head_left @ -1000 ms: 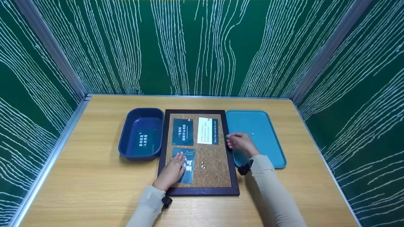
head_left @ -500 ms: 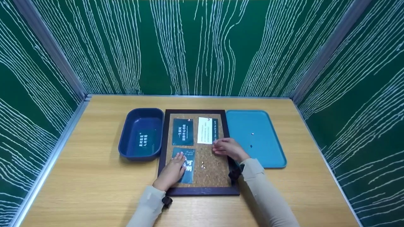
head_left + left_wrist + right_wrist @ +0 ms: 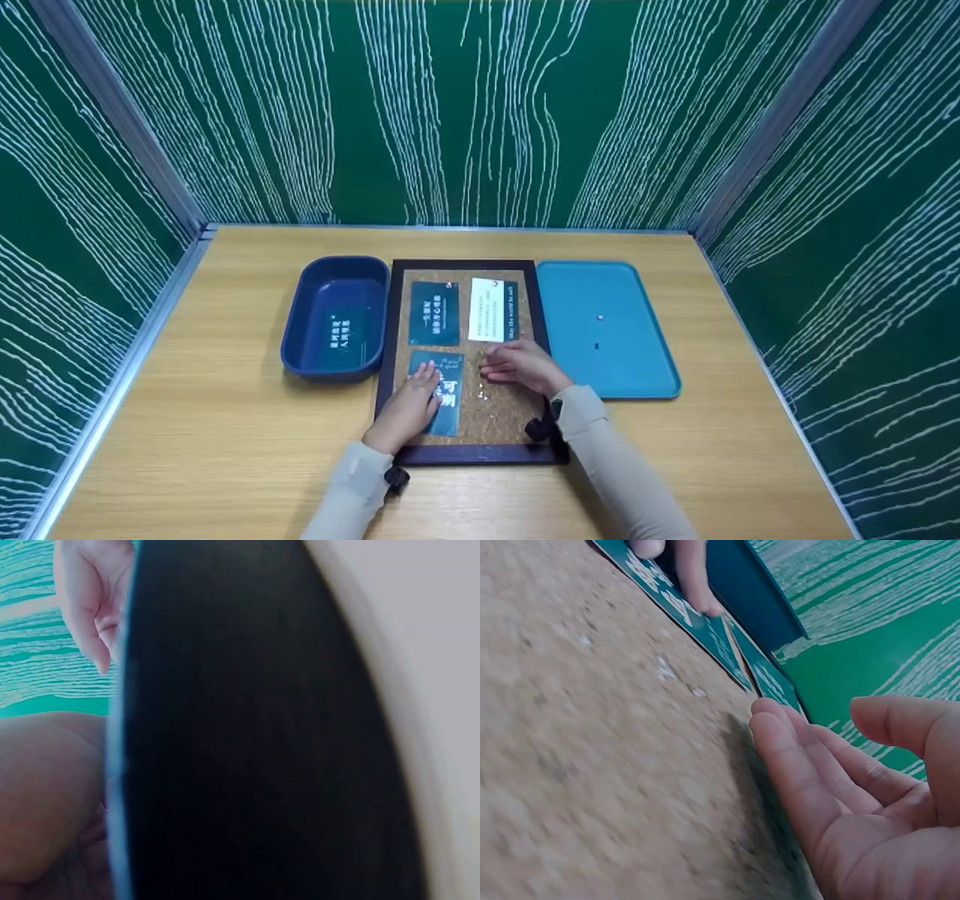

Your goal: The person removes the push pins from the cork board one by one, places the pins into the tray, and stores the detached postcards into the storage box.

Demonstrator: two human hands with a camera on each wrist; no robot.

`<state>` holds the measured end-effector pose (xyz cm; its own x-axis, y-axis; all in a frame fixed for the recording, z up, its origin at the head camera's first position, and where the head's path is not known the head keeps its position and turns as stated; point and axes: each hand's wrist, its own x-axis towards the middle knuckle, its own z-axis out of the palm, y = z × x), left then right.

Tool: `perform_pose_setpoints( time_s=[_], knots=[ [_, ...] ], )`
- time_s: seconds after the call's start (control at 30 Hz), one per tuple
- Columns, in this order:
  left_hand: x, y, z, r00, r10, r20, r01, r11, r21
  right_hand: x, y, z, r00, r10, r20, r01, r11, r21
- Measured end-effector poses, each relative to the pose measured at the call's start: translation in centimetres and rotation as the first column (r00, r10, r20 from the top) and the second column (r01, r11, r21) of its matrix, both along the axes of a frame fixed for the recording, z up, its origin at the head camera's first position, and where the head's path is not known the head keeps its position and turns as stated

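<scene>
My left hand (image 3: 409,401) lies with outstretched fingers on a dark green card (image 3: 450,420) with white characters, at the lower left of a framed cork board (image 3: 510,431). Over the board's middle, my right hand (image 3: 521,366) reaches in from the right. The right wrist view shows its fingers (image 3: 795,780) nearly straight and the thumb (image 3: 900,720) apart from them, with nothing visible between. Just beyond its fingertips, small shiny pins (image 3: 666,667) lie on the cork. A black band hides most of the left wrist view.
Higher on the board are a green card (image 3: 435,315) and a white-and-green card (image 3: 487,311), each with a pin at its top. A deep blue bin (image 3: 296,345) holding another card stands left. Right of the board, a turquoise tray (image 3: 619,292) carries two small pins.
My right hand has moved left from the tray's edge to the middle of the cork board, uncovering a dark pin on the tray. My left hand has stayed on the card.
</scene>
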<state>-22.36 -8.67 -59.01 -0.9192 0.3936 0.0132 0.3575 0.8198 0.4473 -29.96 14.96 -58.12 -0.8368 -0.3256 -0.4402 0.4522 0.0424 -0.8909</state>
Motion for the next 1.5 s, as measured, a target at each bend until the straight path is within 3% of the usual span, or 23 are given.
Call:
perform_pose_setpoints(
  time_s=[0.33,0.73,1.23,1.5],
  knots=[
    [0.1,0.0,0.0,1.0,0.008,0.008,-0.009,1.0,0.016,0.9,-1.5,-0.5,0.999,0.015,0.044,-0.01,0.994,-0.112],
    [0.1,0.0,0.1,1.0,0.017,0.016,-0.018,1.0,0.019,1.6,-1.8,-0.4,0.994,0.04,0.1,-0.013,0.966,-0.257],
    [0.3,0.2,0.2,0.999,0.021,0.043,-0.022,1.0,0.018,1.9,-1.9,-0.7,0.986,-0.035,0.163,0.076,0.965,-0.251],
    [0.3,0.1,0.2,0.999,0.021,0.031,-0.022,1.0,0.017,2.0,-2.2,-0.7,0.988,-0.057,0.145,0.092,0.965,-0.245]
  ],
)
